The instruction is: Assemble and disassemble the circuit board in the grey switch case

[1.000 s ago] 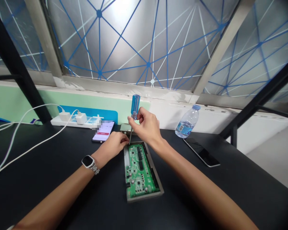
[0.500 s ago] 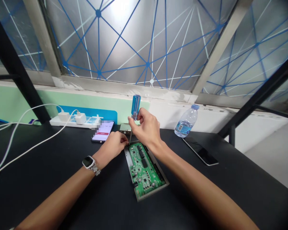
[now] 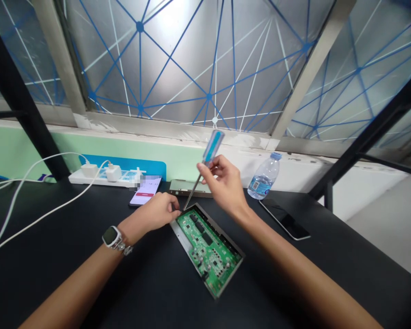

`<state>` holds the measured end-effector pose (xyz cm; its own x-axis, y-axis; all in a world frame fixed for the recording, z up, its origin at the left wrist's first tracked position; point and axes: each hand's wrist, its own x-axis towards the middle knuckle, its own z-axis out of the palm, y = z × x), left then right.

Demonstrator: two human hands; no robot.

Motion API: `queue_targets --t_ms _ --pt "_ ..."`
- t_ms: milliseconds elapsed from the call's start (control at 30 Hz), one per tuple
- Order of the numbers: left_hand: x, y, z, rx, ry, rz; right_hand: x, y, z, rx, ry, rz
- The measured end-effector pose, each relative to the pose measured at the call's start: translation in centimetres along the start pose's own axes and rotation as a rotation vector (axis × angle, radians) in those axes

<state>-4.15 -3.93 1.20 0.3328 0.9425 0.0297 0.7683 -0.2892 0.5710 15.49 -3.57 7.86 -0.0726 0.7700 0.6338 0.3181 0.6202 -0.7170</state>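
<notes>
My right hand (image 3: 228, 185) grips a screwdriver (image 3: 213, 146) with a clear and blue handle, between thumb and fingers. Its shaft slants down to the left, and the tip is at the far left corner of a green circuit board (image 3: 205, 242). The board sits in a shallow metal case (image 3: 184, 242) that lies askew on the black table. My left hand (image 3: 160, 211), with a watch on the wrist, is closed at that same corner, thumb and fingers pinching the case's edge beside the tip. The fingers partly hide the contact point.
Behind the board lies a flat metal panel (image 3: 188, 187). A lit phone (image 3: 145, 192) and a white power strip (image 3: 99, 177) with cables are at the back left. At the right are a water bottle (image 3: 262, 178) and a dark-screened phone (image 3: 284, 219).
The circuit board in its case has turned, its near end swinging right. The screwdriver has gone from nearly upright to leaning right, and my right hand has shifted right with it.
</notes>
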Motion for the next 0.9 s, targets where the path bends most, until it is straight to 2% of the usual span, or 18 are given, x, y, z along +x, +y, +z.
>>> queue_targets --t_ms 67,133,233,300,333,467,600,733,900 --pt "-0.4 0.4 -0.4 0.031 -0.019 -0.008 0.0 0.2 -1.8 0.173 -0.039 0.09" --pt "-0.7 1.1 -0.3 0.084 0.053 0.02 -0.4 0.9 -3.7 0.257 -0.037 0.189" --pt "-0.7 2.8 0.9 0.109 0.156 0.208 -1.7 2.9 -6.4 0.334 -0.001 0.354" --pt "-0.5 4.2 2.1 0.097 0.134 0.357 -2.8 4.6 -7.5 0.391 -0.005 0.464" --pt "-0.3 4.9 2.8 0.1 0.091 0.391 -3.4 5.5 -7.9 0.41 0.0 0.502" --pt "1.2 6.4 5.1 0.115 -0.081 0.424 -5.5 7.9 -8.4 0.461 0.005 0.628" --pt "2.6 6.0 5.9 0.052 -0.14 0.444 -6.5 8.6 -8.2 0.43 -0.082 0.731" --pt "2.2 5.4 5.1 0.095 -0.098 0.498 -6.7 8.8 -8.1 0.382 -0.144 0.753" --pt "0.2 4.4 2.9 0.224 0.0 0.446 -6.9 8.9 -8.4 0.317 -0.195 0.761"
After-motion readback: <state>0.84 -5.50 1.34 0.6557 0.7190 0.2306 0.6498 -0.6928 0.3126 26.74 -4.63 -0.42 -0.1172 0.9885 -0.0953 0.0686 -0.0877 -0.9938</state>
